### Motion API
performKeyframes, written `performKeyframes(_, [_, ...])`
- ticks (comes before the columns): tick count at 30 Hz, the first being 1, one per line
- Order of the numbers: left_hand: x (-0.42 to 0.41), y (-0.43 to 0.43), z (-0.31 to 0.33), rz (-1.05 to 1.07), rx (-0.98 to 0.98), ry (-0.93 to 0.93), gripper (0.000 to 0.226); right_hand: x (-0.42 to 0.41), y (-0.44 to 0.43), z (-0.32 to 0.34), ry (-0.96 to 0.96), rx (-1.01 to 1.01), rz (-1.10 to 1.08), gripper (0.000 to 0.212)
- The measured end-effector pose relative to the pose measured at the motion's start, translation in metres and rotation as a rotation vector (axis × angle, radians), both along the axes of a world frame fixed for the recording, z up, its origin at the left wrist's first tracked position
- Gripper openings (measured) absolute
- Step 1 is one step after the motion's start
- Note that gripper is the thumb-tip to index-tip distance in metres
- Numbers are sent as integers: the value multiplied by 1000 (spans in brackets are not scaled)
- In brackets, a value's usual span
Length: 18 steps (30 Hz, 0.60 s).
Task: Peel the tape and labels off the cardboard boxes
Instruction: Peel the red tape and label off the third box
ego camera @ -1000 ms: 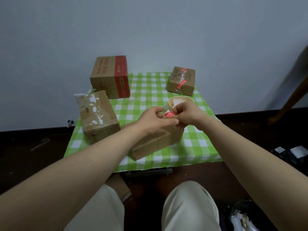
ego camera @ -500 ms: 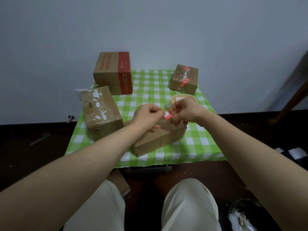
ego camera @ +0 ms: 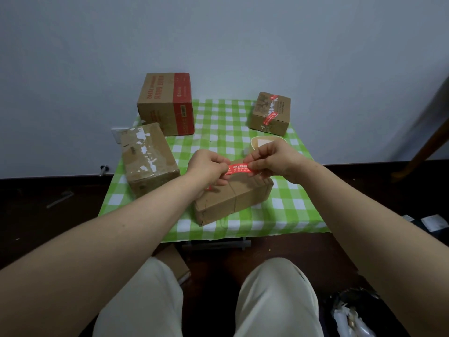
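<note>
Hands meet over the near middle of the table, and each one is pinching: the left hand (ego camera: pixel 209 167) holds the left end of a red tape strip (ego camera: pixel 239 169) between thumb and curled fingers, and the right hand (ego camera: pixel 272 161) holds the right end in the same way. The strip has small white printing and is stretched flat between the two hands, just above the top of a flat brown box (ego camera: pixel 233 198). This box lies at an angle on the green checked cloth (ego camera: pixel 218 132), near the front edge. A small bit of red shows on the box under the left hand; whether it joins the strip I cannot tell. Just behind the right hand stands a small wooden dish (ego camera: pixel 257 143), partly hidden. To the left of the hands lies a box with clear tape (ego camera: pixel 148 156), whose top has white torn patches. Behind it, at the far left corner, stands a tall box with a red band (ego camera: pixel 167 103). At the far right corner sits a small box with red tape (ego camera: pixel 271 114) across it. Below the table edge the person's knees in pale trousers (ego camera: pixel 277 300) are seen over a dark floor
</note>
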<state>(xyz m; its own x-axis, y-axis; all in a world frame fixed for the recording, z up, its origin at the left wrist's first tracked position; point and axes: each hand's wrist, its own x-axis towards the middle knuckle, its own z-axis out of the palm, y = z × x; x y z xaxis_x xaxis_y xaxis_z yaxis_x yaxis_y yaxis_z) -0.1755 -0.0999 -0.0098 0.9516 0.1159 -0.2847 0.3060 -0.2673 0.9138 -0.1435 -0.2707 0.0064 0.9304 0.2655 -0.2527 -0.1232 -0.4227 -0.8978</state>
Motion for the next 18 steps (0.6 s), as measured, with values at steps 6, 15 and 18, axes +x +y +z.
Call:
performKeyframes(6, [2, 2, 2, 9, -3, 38, 12, 5, 3, -9, -2, 58, -105, 24])
performKeyframes(15, [15, 5, 14, 34, 34, 70, 12, 15, 9, -10, -90, 17, -218, 25])
performKeyframes(18, [16, 5, 10, 39, 117, 67, 15, 17, 11, -18, -138, -60, -201, 26])
